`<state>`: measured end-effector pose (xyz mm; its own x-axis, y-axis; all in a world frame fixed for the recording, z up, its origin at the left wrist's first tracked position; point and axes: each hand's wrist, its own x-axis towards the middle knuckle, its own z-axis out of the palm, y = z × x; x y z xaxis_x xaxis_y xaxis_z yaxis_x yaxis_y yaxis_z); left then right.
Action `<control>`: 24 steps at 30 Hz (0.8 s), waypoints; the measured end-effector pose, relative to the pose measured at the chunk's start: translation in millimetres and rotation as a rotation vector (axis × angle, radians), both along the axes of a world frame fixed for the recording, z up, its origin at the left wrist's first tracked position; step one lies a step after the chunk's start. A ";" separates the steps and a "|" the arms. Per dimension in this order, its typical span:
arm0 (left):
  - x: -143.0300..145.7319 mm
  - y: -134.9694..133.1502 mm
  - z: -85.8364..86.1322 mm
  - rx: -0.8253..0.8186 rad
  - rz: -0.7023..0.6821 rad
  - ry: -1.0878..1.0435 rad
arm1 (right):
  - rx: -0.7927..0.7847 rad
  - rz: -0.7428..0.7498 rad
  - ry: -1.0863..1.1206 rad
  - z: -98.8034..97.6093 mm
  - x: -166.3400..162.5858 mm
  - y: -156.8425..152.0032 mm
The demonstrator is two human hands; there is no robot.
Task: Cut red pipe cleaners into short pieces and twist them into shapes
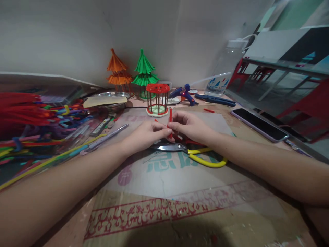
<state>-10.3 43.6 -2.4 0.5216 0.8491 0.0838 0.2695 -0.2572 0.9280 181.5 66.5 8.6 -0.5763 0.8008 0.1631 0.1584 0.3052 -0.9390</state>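
Note:
My right hand [191, 127] pinches a short red pipe cleaner [171, 116], which stands upright between thumb and fingers. Against its lower end press the closed thumb and fingers of my left hand [151, 133]; a bit of red shows behind that hand too. Just below both hands lie scissors [208, 164] with yellow handles, their blades pointing left and partly covered. Beyond my fingers stands a small round cage-like frame [157, 90], with a red top, dark posts and a pale base. How the fingertips meet is partly hidden.
Behind stand an orange pipe-cleaner tower [117, 70] and a green one [144, 68]. A blue glue gun [183, 94], pliers [216, 100], a clear jug [221, 68] and a phone [259, 125] are to the right. Coloured pipe cleaners [23, 113], a pen [110, 135] and a metal dish [113, 95] are left.

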 end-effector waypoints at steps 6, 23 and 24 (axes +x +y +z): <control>-1.4 1.2 -1.5 0.006 -0.007 0.019 | 0.001 -0.001 -0.003 -0.7 -0.3 -1.4; 2.2 -3.5 2.5 0.006 0.030 0.013 | 0.070 -0.028 -0.019 -0.6 -0.9 -2.8; 2.4 -4.0 2.7 0.009 0.033 0.019 | 0.065 -0.026 -0.026 -0.5 -0.9 -3.0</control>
<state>-7.8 39.7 0.4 0.4948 0.8651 0.0822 0.2951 -0.2563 0.9204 180.6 63.6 8.1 -0.5599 0.8039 0.2007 0.1909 0.3609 -0.9129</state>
